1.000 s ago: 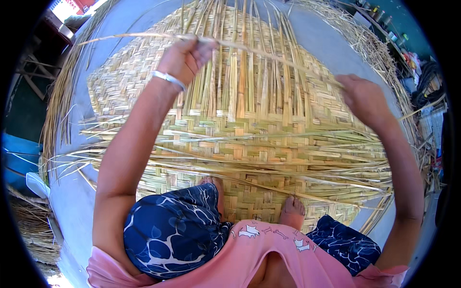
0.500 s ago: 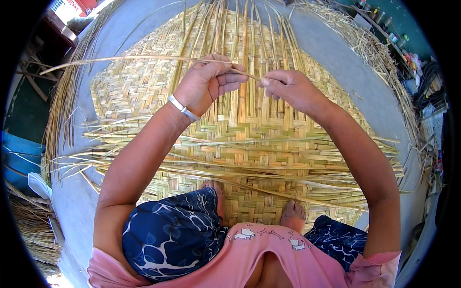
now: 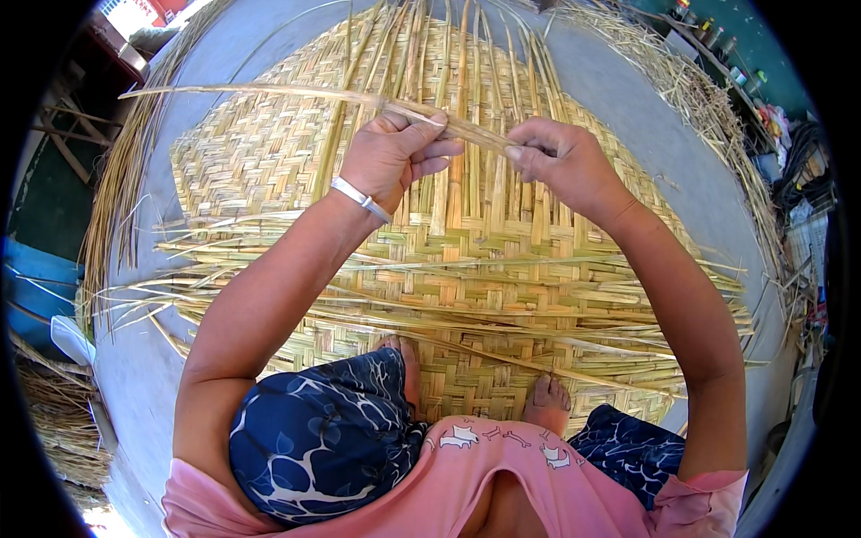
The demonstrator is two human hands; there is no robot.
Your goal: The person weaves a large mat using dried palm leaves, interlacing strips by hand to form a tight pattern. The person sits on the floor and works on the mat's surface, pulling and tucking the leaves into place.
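Note:
Between my hands, above the mat, stretches a long flat reed strip (image 3: 350,97), its free end reaching far to the left. My left hand (image 3: 390,154), with a white band on its wrist, pinches the strip between thumb and fingers. My right hand (image 3: 556,161) grips the strip's right end between thumb and forefinger. Below them lies a woven reed mat (image 3: 269,134). Loose upright strips (image 3: 461,81) run away from its weave at the far side. Many more strips (image 3: 430,318) lie crosswise on the mat nearer to me, in front of my bare feet.
Bundles of long thin reeds (image 3: 126,170) lie along the left on the grey floor (image 3: 134,386). A strip of straw scraps (image 3: 664,81) runs along the right edge, beside a shelf (image 3: 708,54) with bottles. Coiled dark cable (image 3: 803,161) sits at the far right.
The strip has turned so its broad face shows more, and its left end has shifted to the right and up. Both hands have moved slightly right, still gripping it.

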